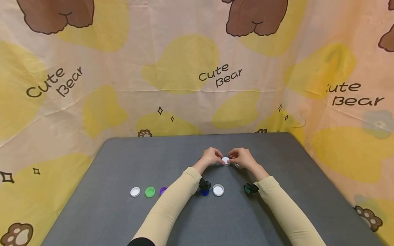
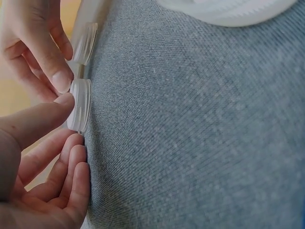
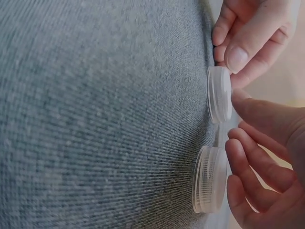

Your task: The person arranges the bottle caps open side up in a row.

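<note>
A small clear round jar with a white lid [image 1: 226, 161] lies flat toward the far side of the grey table [image 1: 123, 164]. My left hand [image 1: 211, 156] grips it from the left, its thumb on the lid's edge. From the other side my right hand [image 1: 244, 158] grips the same jar, thumb against the lid. Both wrist views show the jar [image 2: 80, 106] [image 3: 219, 94] side-on between the two thumbs. A second clear jar [image 3: 209, 179] stands beside it, close under my right fingers and partly hidden in the head view.
Nearer me runs a row of round caps: white [image 1: 135, 192], green [image 1: 150, 192], purple [image 1: 162, 190] partly behind the left sleeve, and blue [image 1: 204, 192] under the left wrist camera. A larger white round piece [image 1: 218, 190] sits between the forearms. A printed curtain [image 1: 184, 68] surrounds the table.
</note>
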The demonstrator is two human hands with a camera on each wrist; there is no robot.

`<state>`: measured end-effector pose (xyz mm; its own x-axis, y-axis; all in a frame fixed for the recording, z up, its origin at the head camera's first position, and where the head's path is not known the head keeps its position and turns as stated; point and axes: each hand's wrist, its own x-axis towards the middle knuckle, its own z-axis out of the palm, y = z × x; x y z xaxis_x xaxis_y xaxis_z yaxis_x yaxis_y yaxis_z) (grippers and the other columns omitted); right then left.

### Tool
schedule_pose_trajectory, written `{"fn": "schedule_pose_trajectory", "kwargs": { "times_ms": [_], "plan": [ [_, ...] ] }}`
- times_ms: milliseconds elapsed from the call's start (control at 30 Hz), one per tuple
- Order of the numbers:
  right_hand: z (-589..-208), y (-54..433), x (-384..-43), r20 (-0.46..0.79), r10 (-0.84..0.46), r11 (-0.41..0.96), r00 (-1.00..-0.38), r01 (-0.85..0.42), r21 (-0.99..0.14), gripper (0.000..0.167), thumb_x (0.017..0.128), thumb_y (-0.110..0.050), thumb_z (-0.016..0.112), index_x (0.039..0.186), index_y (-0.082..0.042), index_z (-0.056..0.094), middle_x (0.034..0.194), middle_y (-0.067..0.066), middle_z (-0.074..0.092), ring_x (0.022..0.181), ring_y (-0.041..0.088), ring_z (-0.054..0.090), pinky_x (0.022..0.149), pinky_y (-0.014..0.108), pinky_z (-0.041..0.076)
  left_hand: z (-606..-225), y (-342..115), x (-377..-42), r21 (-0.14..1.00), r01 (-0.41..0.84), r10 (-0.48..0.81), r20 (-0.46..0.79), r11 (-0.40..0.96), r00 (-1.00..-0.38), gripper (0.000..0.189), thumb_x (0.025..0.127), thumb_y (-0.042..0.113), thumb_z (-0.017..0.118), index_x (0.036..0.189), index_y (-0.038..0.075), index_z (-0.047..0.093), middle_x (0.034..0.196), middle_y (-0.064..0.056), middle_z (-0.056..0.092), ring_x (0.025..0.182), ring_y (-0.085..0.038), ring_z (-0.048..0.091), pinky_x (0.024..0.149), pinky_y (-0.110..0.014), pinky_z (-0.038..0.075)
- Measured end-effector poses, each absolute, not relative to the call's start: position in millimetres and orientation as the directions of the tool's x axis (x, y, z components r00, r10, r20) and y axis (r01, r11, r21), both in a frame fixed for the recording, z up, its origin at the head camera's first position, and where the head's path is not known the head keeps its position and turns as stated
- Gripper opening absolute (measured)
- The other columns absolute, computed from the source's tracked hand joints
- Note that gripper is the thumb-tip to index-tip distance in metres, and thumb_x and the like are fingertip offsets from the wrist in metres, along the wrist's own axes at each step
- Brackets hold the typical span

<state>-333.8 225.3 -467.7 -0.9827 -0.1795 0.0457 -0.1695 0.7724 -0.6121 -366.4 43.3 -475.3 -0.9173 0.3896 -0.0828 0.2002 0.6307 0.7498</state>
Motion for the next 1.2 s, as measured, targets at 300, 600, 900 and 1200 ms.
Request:
{"fn": "schedule_pose_trajectory", "kwargs": {
  "times_ms": [300, 600, 900, 1200],
  "plan": [
    [-472, 228, -334, 0.067, -0.187, 0.779, -0.98, -0.189, -0.598, 0.029, 0.076, -0.019, 0.079, 0.099, -0.003, 0.071, 0.089, 0.008, 0.071, 0.082, 0.018, 0.065, 0.074, 0.035, 0.053, -476, 46, -365, 0.727, 0.211, 0.389, -0.084, 0.653, -0.917, 0.023, 0.069, 0.021, 0.085, 0.087, 0.012, 0.074, 0.082, 0.001, 0.069, 0.072, -0.011, 0.055, 0.064, -0.022, 0.045],
    [-474, 234, -334, 0.058, -0.25, 0.771, -0.966, -0.235, -0.592, 0.033, 0.076, -0.021, 0.08, 0.103, -0.004, 0.071, 0.093, 0.009, 0.071, 0.085, 0.019, 0.066, 0.077, 0.037, 0.053, -480, 48, -366, 0.734, 0.197, 0.365, -0.075, 0.65, -0.928, 0.022, 0.068, 0.019, 0.086, 0.086, 0.011, 0.074, 0.08, 0.001, 0.067, 0.072, -0.012, 0.055, 0.063, -0.023, 0.044],
    [-480, 232, -337, 0.052, -0.303, 0.786, -0.952, -0.28, -0.551, 0.034, 0.074, -0.02, 0.082, 0.102, -0.006, 0.071, 0.093, 0.007, 0.07, 0.085, 0.018, 0.062, 0.076, 0.036, 0.052, -477, 46, -365, 0.738, 0.203, 0.391, -0.089, 0.644, -0.916, 0.019, 0.069, 0.019, 0.085, 0.081, 0.013, 0.072, 0.077, 0.003, 0.065, 0.073, -0.013, 0.056, 0.066, -0.025, 0.047],
    [-479, 229, -337, 0.071, -0.296, 0.786, -0.953, -0.285, -0.549, 0.032, 0.072, -0.02, 0.083, 0.1, -0.007, 0.072, 0.091, 0.006, 0.07, 0.084, 0.019, 0.063, 0.077, 0.038, 0.052, -481, 49, -364, 0.725, 0.214, 0.376, -0.066, 0.654, -0.924, 0.023, 0.069, 0.018, 0.085, 0.087, 0.012, 0.072, 0.077, 0.003, 0.063, 0.07, -0.011, 0.053, 0.062, -0.022, 0.042]
  ]
}}
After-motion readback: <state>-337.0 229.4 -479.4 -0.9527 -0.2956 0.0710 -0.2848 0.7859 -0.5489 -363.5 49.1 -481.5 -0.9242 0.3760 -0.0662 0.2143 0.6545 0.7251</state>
